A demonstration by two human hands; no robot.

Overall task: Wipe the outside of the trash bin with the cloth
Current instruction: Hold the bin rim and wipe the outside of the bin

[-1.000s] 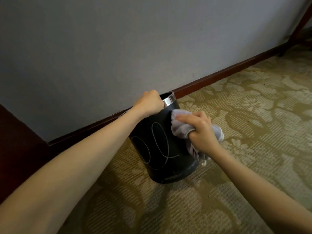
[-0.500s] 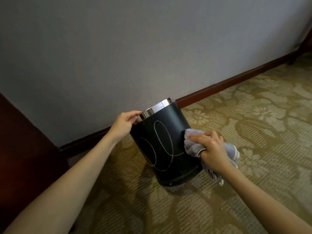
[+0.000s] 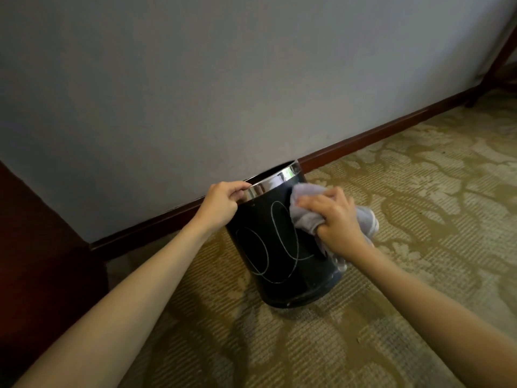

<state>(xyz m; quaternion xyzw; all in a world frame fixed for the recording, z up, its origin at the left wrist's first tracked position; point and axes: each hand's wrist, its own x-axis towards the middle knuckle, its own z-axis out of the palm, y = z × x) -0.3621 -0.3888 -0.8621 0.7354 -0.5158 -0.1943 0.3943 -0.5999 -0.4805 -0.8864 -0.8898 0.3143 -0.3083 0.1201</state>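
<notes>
Carpet (image 3: 391, 275) | cloth (image 3: 305, 217) now higher on bin (image 3: 279, 247) | hands: left (image 3: 221, 204) grips rim, right (image 3: 335, 222) grips cloth

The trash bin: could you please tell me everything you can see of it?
The trash bin is a black round can with a shiny metal rim and pale looping lines on its side. It leans on the patterned carpet near the wall. The left hand grips its rim; the right hand presses a grey cloth against its upper side.
</notes>
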